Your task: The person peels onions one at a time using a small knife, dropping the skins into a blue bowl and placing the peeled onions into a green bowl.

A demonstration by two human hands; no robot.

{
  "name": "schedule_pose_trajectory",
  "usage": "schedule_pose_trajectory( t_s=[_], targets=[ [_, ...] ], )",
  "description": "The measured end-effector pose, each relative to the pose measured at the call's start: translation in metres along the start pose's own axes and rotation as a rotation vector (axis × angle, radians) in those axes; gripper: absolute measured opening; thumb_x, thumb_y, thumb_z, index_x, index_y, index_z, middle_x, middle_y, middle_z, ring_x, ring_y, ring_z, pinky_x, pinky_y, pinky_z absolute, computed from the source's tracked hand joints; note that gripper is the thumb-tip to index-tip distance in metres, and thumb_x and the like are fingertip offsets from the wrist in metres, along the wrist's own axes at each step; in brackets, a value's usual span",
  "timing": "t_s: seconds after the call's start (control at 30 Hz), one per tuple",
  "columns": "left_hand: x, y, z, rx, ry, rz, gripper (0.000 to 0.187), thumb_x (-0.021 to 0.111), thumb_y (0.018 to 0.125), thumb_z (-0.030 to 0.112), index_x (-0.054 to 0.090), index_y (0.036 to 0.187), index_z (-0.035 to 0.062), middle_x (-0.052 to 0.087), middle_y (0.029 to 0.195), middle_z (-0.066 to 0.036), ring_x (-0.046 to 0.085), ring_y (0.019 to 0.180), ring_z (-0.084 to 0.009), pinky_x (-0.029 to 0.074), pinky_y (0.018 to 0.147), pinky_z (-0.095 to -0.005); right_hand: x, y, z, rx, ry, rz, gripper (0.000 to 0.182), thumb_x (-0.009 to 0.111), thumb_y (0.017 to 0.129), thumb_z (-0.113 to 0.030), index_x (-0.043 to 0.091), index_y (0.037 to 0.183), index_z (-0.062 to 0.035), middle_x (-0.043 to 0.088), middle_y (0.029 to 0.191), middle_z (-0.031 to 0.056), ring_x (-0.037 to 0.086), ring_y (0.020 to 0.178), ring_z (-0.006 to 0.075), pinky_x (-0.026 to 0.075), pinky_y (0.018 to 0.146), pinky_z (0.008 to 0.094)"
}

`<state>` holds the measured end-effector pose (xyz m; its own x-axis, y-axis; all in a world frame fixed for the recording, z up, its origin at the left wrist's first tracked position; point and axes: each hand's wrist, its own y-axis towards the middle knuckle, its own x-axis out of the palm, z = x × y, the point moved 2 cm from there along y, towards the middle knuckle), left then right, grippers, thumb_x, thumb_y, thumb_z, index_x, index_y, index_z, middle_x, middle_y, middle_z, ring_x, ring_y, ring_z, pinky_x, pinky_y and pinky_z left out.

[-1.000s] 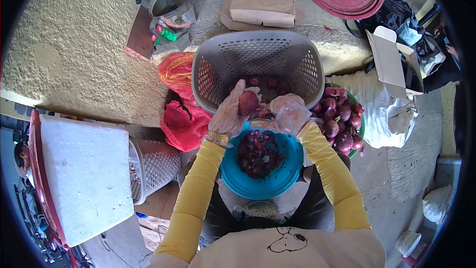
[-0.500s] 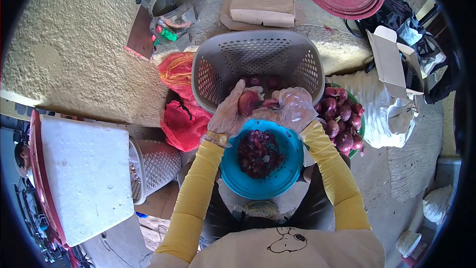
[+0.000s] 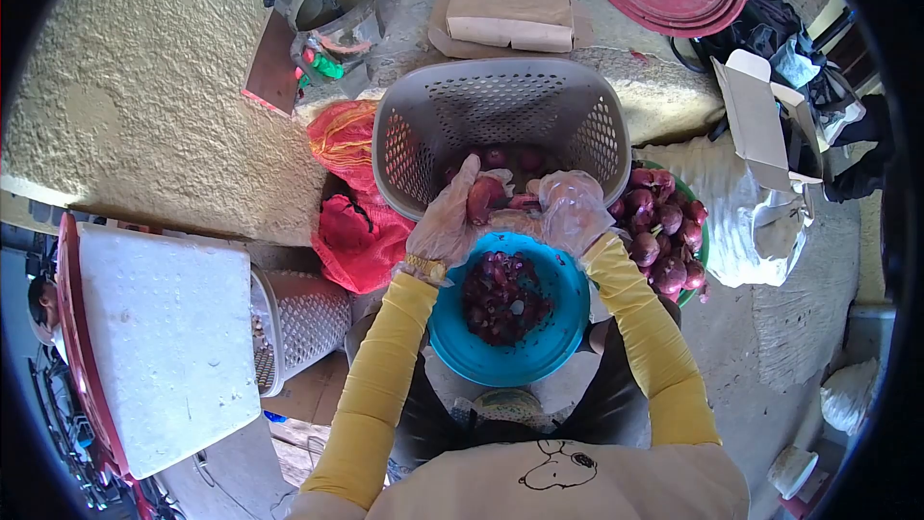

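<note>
My left hand (image 3: 445,219), in a clear plastic glove, is closed around a red onion (image 3: 484,198) above the blue basin's far rim. Facing it, my right hand (image 3: 572,209), gloved as well, has its fingers curled close to the onion. A small reddish piece (image 3: 525,201) shows at its fingertips; I cannot tell what it is. Below both hands, the blue basin (image 3: 570,327) holds a heap of dark purple onion skins (image 3: 502,299). Just beyond them stands a grey perforated basket (image 3: 496,116) with several red onions (image 3: 529,160) at its bottom.
Right of the basket, a green-rimmed container (image 3: 706,252) is piled with red onions (image 3: 664,231). On the left are a red mesh sack (image 3: 361,231), a white perforated basket (image 3: 313,318) and a white foam board (image 3: 164,347). Flattened cardboard (image 3: 510,10) lies behind the grey basket.
The onion has turned slightly in my left hand and shows a narrower side. Both hands stay in nearly the same place.
</note>
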<state>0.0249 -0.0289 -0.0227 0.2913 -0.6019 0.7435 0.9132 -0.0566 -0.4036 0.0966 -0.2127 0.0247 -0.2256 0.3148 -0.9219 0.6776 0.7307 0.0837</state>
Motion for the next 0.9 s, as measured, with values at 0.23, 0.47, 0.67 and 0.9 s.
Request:
schedule_pose_trajectory(
  t_s=[0.23,0.47,0.67,0.9],
  targets=[
    [-0.005,0.002,-0.002,0.007,0.032,0.014,0.059,0.058,0.103,0.047,0.056,0.126,-0.0070,0.068,0.106,-0.019,0.071,0.091,-0.0333,0.064,0.079,-0.0457,0.005,-0.001,-0.001,-0.028,-0.001,0.008,0.051,0.076,0.075,-0.052,0.077,0.098,-0.0059,0.072,0.088,0.0154,0.069,0.090,0.0370,0.052,0.081,0.0463],
    [-0.010,0.003,-0.004,0.044,0.145,-0.035,0.056,0.059,0.103,0.045,0.057,0.127,-0.0056,0.066,0.111,-0.018,0.069,0.097,-0.0315,0.063,0.084,-0.0446,0.013,0.001,0.001,-0.094,-0.090,-0.077,0.062,0.067,0.080,-0.071,0.074,0.092,-0.0108,0.071,0.086,0.0115,0.070,0.088,0.0339,0.055,0.082,0.0454],
    [0.010,-0.012,0.009,0.069,-0.030,0.079,0.056,0.059,0.103,0.046,0.055,0.128,-0.0051,0.062,0.115,-0.018,0.064,0.110,-0.0372,0.059,0.094,-0.0535,0.015,-0.004,-0.015,-0.171,-0.116,-0.202,0.069,0.063,0.080,-0.077,0.073,0.086,-0.0097,0.070,0.080,0.0121,0.070,0.082,0.0362,0.055,0.079,0.0466],
    [-0.008,-0.002,0.010,0.033,-0.193,0.042,0.056,0.056,0.105,0.043,0.050,0.135,-0.0043,0.062,0.121,-0.020,0.063,0.113,-0.0394,0.056,0.099,-0.0567,0.026,-0.009,-0.036,-0.270,0.039,-0.396,0.067,0.062,0.083,-0.076,0.075,0.070,-0.0122,0.069,0.070,0.0142,0.068,0.071,0.0388,0.054,0.068,0.0493]
  ],
)
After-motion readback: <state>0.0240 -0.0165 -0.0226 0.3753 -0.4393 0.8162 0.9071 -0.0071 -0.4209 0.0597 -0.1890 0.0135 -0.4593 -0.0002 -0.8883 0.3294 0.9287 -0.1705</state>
